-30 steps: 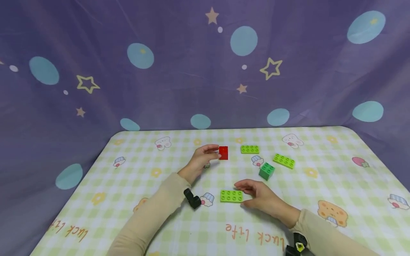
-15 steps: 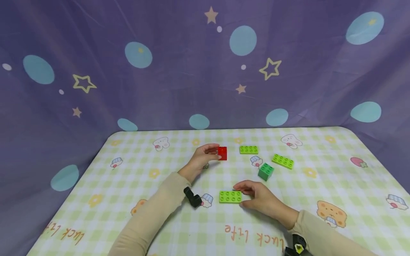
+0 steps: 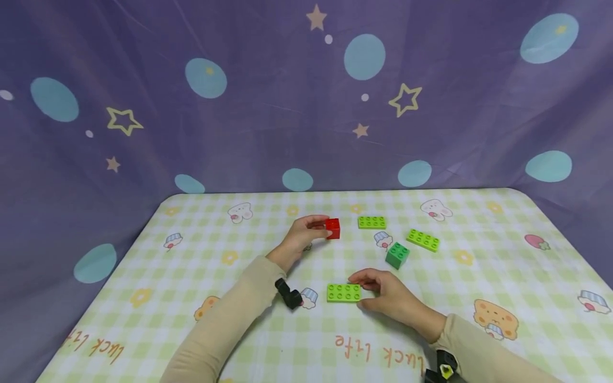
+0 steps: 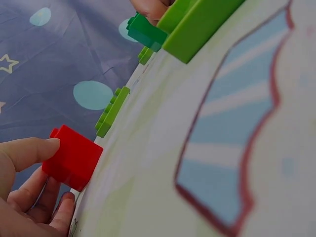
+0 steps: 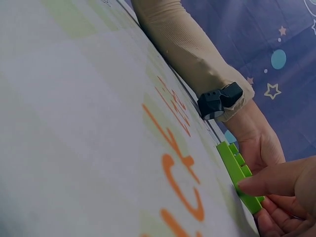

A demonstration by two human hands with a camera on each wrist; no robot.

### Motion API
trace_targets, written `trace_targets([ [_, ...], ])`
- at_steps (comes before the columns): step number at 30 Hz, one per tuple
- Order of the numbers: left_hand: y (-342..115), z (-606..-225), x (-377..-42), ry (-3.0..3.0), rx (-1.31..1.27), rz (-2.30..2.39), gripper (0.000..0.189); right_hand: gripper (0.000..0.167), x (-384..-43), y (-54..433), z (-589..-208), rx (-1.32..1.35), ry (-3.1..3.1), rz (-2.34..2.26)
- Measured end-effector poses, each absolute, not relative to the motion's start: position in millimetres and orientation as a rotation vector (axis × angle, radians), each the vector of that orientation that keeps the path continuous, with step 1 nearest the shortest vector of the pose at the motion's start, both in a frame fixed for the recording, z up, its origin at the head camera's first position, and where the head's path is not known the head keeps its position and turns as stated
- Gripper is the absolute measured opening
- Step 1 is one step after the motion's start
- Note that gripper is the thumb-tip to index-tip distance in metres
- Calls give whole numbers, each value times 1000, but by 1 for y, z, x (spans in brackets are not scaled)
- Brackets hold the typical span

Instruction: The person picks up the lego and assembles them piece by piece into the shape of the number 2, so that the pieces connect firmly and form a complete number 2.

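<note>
In the head view my left hand point(image 3: 299, 239) pinches a red toy building brick point(image 3: 332, 229) between thumb and fingers, at its left side. The left wrist view shows the thumb pressed on one face of the red brick point(image 4: 71, 158), which is at the tabletop. Nearer the front, my right hand point(image 3: 392, 298) holds the right end of a flat light-green brick point(image 3: 343, 293) with two rows of studs. In the right wrist view the thumb lies against the long side of this light-green brick point(image 5: 239, 177); the other fingers are partly hidden behind it.
A dark-green cube brick point(image 3: 397, 255) stands right of centre. Two more flat light-green bricks, one at the back point(image 3: 372, 223) and an angled brick point(image 3: 423, 240) to its right, lie on the checked tablecloth point(image 3: 191, 276). A purple curtain point(image 3: 268, 133) hangs behind.
The red brick has turned slightly in my left hand, so its right side now shows. My right hand and the light-green brick stay in place; the head view has shifted a little.
</note>
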State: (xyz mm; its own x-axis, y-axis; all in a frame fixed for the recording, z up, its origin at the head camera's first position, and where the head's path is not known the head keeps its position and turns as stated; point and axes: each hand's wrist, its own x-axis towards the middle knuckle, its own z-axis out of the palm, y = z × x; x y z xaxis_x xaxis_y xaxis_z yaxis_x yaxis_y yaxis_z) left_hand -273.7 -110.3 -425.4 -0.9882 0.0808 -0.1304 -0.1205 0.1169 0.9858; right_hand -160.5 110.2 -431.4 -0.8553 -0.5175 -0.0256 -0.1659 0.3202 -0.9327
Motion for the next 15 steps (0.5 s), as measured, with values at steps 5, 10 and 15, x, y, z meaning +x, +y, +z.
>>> trace_targets([
  [5,-112,-421,-272,2200,-32,1999,42,39,-161,111,-433,-613,2275,-1559],
  [10,-112,-422,-273,2193,-58,2002,40,38,-162,111,-433,-615,2277,-1568],
  [15,-114,-420,-273,2157,-64,1990,39,38,-162,112,-433,-611,2277,-1571],
])
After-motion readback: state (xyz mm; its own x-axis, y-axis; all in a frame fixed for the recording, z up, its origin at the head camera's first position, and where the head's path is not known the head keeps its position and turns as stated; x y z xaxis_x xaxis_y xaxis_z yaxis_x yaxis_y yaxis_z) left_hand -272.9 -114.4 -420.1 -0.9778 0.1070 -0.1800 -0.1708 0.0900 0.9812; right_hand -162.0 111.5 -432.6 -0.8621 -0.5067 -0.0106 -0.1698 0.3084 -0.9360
